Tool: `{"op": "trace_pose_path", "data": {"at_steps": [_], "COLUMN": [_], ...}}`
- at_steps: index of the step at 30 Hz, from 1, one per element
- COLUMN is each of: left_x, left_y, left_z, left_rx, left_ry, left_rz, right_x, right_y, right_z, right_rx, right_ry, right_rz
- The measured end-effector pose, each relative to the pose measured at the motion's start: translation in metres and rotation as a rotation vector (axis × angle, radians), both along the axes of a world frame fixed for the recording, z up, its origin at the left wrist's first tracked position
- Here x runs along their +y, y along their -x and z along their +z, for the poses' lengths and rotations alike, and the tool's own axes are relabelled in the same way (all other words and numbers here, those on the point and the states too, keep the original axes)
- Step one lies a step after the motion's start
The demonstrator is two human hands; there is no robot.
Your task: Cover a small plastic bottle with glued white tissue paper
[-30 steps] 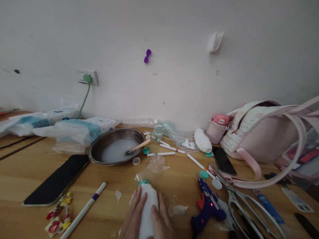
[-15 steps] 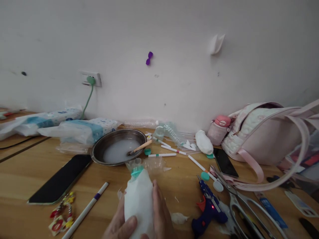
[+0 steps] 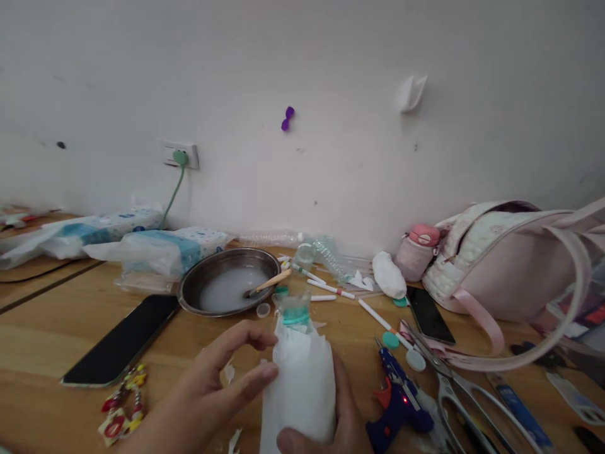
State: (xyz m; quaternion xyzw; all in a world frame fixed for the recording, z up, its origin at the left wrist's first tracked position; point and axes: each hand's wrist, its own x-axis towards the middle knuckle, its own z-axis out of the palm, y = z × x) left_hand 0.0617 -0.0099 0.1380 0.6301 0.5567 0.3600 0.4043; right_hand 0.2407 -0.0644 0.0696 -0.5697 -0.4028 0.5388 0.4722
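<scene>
A plastic bottle (image 3: 300,384) wrapped in white paper, with a teal ring at its clear neck, stands upright low in the middle of the view. My right hand (image 3: 340,422) is closed round its lower right side and holds it. My left hand (image 3: 212,384) is open with fingers apart; its fingertips touch the paper on the bottle's left side. Behind the bottle lies a steel bowl (image 3: 227,290) of cloudy liquid with a wooden-handled brush (image 3: 267,284) in it.
On the wooden table: a black phone (image 3: 125,337), a charm keychain (image 3: 120,407), tissue packs (image 3: 155,249), several pens (image 3: 328,289), a blue glue gun (image 3: 394,400), scissors (image 3: 454,384), a second phone (image 3: 428,315), a pink bottle (image 3: 418,252) and a pink bag (image 3: 510,258). A white wall stands behind.
The wrapped bottle rose from lying on the table to standing upright and higher. My left hand came off the bottle's side and spread open; my right hand stayed on it.
</scene>
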Motion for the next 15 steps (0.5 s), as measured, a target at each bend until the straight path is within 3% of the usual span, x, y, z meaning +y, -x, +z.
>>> {"op": "trace_pose_path", "data": {"at_steps": [3, 7, 11, 15], "left_x": [0.011, 0.017, 0.018, 0.02], "left_y": [-0.007, -0.012, -0.013, -0.013], "left_z": [0.015, 0.017, 0.014, 0.016], "left_rx": [0.076, -0.061, -0.25, -0.502], "left_ry": [-0.136, -0.189, -0.161, 0.002], "left_rz": [-0.038, -0.127, -0.102, -0.15], "right_x": [-0.001, 0.001, 0.003, 0.005], "right_y": [-0.002, -0.003, -0.006, -0.009], "right_z": [0.003, 0.009, 0.011, 0.009], "right_rx": [-0.163, -0.24, -0.138, 0.106], "right_ry": [-0.082, -0.126, -0.106, -0.076], "right_rz": [-0.068, -0.108, -0.059, 0.084]}}
